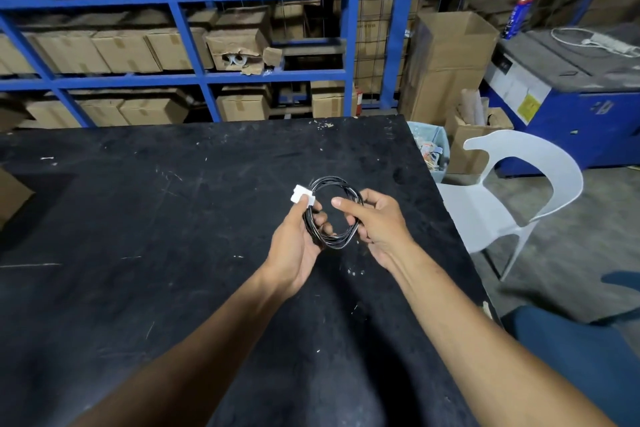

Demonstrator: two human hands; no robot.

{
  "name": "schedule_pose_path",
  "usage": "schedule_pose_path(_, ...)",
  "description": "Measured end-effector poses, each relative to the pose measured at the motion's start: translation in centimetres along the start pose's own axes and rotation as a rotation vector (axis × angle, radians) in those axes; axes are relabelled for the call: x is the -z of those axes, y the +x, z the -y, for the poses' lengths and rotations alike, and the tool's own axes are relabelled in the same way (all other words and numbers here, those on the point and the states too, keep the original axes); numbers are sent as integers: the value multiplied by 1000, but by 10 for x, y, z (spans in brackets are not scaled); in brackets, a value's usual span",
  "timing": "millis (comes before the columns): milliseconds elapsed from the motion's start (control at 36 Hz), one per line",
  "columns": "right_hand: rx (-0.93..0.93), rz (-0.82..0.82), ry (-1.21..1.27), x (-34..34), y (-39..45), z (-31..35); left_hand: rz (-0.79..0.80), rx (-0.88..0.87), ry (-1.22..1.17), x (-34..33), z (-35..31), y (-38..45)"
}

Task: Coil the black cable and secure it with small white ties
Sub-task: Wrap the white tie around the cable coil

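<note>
The black cable (330,184) is wound into a small round coil of several loops, held in the air above the black table (173,201). My left hand (298,236) grips the coil's left side, with the thumb pressing white connector pieces (303,198) against the loops. My right hand (375,224) holds the coil's right side, its forefinger stretched across the opening. The lower loops pass between the fingers of both hands. No loose white tie can be made out.
A white plastic chair (519,198) stands off the table's right edge, with a bin of scraps (431,149) behind it. Blue shelving (194,80) full of cardboard boxes runs behind the table. A blue machine (571,107) stands at the right.
</note>
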State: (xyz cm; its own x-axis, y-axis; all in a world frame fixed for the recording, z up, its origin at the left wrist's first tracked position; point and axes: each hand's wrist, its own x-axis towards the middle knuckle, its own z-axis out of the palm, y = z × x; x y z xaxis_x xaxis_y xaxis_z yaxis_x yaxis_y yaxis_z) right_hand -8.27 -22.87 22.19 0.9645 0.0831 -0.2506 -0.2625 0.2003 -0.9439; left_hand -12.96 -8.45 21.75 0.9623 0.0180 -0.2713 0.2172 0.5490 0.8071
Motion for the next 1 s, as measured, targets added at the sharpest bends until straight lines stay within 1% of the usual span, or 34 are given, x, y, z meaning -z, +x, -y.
schedule_pose_path(83,43,31,-135,6,3,3,-66,-15,140,5,0,-1)
schedule_pose_path(139,82,74,-249,11,6,7,-174,-55,194,11,-4,2)
schedule_pose_path(194,120,119,-391,16,8,12,-318,-184,309,21,-9,11)
schedule_pose_path(222,132,144,-457,18,10,14,-363,-273,404,25,-13,15)
schedule_pose_path(250,136,168,-517,20,11,16,-363,-361,508,30,-17,19)
schedule_pose_path(278,133,195,-574,21,12,19,-315,-436,613,32,-22,21)
schedule_pose_path(306,130,228,-629,22,14,21,-234,-492,723,32,-27,24)
schedule_pose_path(361,139,303,-730,21,16,27,-8,-526,918,25,-36,25)
schedule_pose_path(417,164,351,-818,17,19,31,192,-416,1101,14,-40,25)
schedule_pose_path(444,179,362,-854,14,20,33,258,-335,1198,9,-41,25)
schedule_pose_path(472,186,377,-876,11,21,34,294,-275,1290,5,-41,25)
schedule_pose_path(528,163,405,-853,6,22,38,312,-237,1393,1,-42,27)
schedule_pose_path(639,23,430,-625,9,19,47,234,-292,1371,8,-40,34)
schedule_pose_path(667,-13,441,-565,13,17,49,230,-284,1306,10,-37,35)
schedule_pose_path(722,-87,473,-463,22,17,52,235,-264,1062,15,-32,33)
schedule_pose_path(778,-121,496,-370,29,17,51,221,-234,829,17,-29,30)
schedule_pose_path(806,-120,496,-331,32,17,49,215,-218,776,19,-27,29)
schedule_pose_path(889,-95,453,-303,34,22,43,231,-132,694,21,-23,28)
schedule_pose_path(1000,-60,440,-404,33,25,35,260,-11,784,28,-26,31)
